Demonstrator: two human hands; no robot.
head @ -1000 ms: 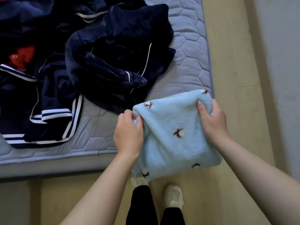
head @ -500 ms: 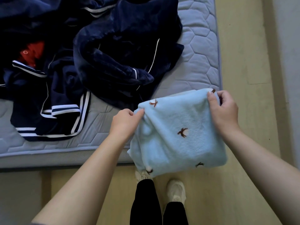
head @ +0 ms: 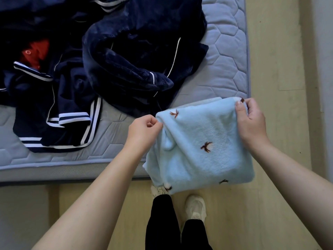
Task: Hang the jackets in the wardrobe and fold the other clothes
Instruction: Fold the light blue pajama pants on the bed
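Note:
A folded light blue fleece garment with small brown bird marks hangs over the near right corner of the mattress. My left hand pinches its upper left corner. My right hand grips its upper right corner, thumb on top. Behind it lies a plush navy garment with white piping. Further left is a navy piece with white stripes, and a red item peeks out among the dark clothes.
The grey quilted mattress ends just right of the blue garment, with a wooden floor beyond and a pale wall at far right. My legs in black trousers and white shoes stand at the bed's near edge.
Both hands have carried the blue garment a little up and to the right, and the hands are slightly further apart. The pile of dark clothes has not moved.

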